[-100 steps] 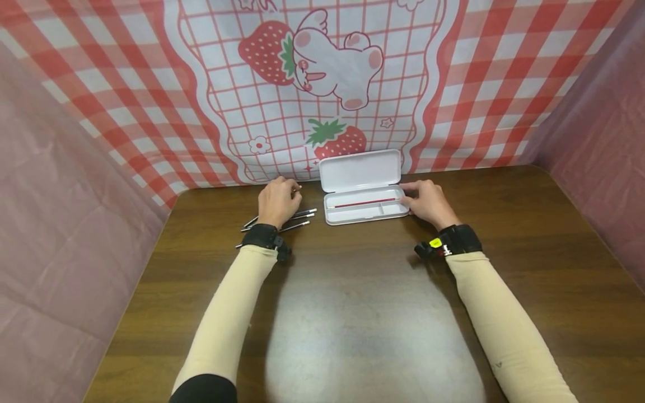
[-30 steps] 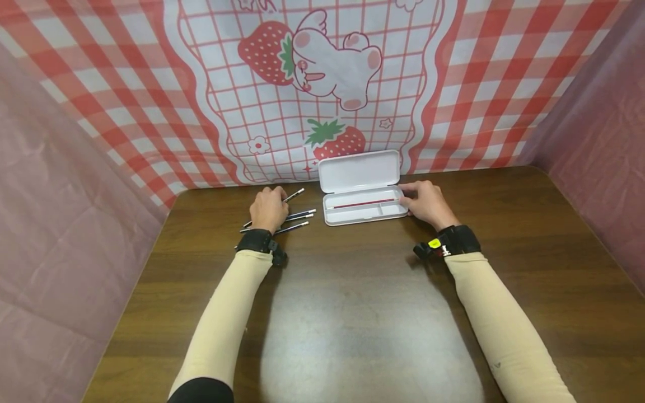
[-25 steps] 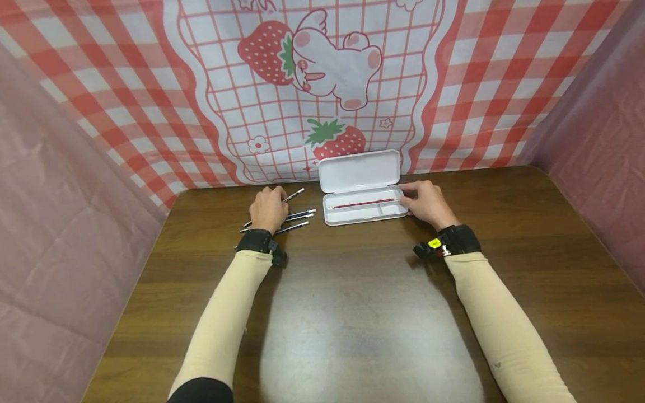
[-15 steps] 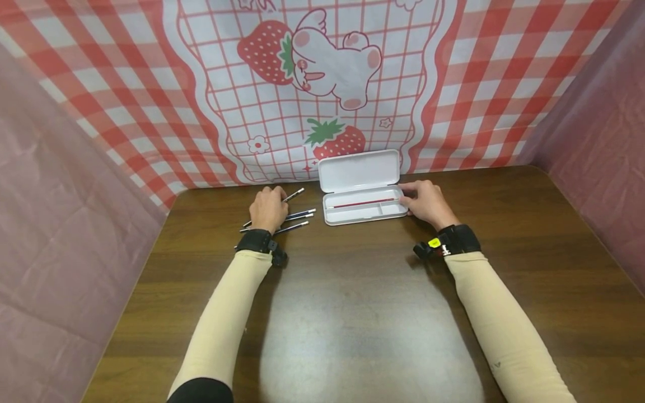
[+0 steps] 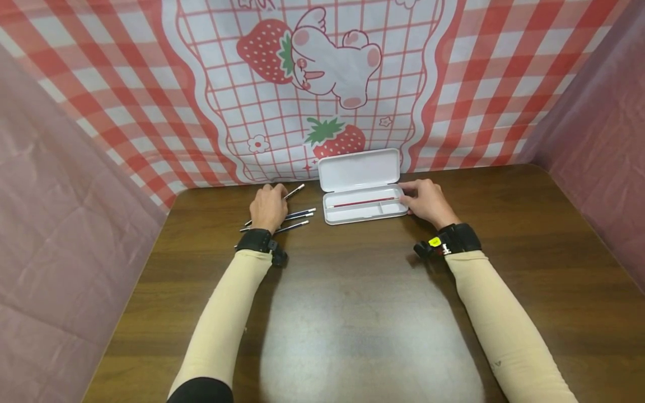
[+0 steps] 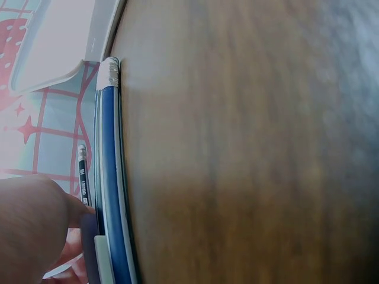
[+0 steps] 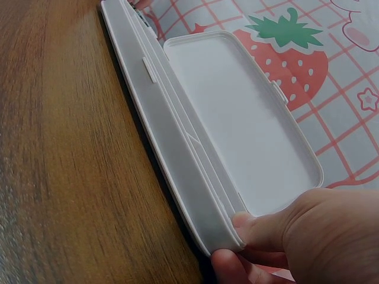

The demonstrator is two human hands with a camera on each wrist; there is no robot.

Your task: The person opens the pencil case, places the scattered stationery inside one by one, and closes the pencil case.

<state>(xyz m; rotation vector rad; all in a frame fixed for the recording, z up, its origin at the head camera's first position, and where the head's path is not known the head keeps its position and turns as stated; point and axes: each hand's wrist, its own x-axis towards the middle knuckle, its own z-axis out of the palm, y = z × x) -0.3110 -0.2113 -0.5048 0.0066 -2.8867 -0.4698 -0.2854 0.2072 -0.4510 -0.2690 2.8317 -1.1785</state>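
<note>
1. The left hand (image 5: 269,208), left of centre in the head view, has its fingers bent down and pinches a black pencil (image 6: 83,177), whose white eraser end sticks out toward the upper right; some fingertips are hidden.
2. Beneath and beside that hand, blue pencils (image 5: 302,214) lie on the bench (image 5: 363,313), three eraser ends showing to its right, the shafts partly covered.
3. The right hand (image 5: 428,202), right of centre, grips the right end of the white pencil case (image 7: 169,148), thumb at the rim and a finger against the outer wall.
4. The case sits just right of the frame's middle, its lid (image 5: 359,171) raised against the checked cloth (image 5: 478,84).
5. Inside the case a red pencil (image 5: 363,202) lies lengthwise.
6. Black straps (image 5: 254,240) circle both wrists, above pale sleeves (image 5: 221,319) that run to the lower edge.
</note>
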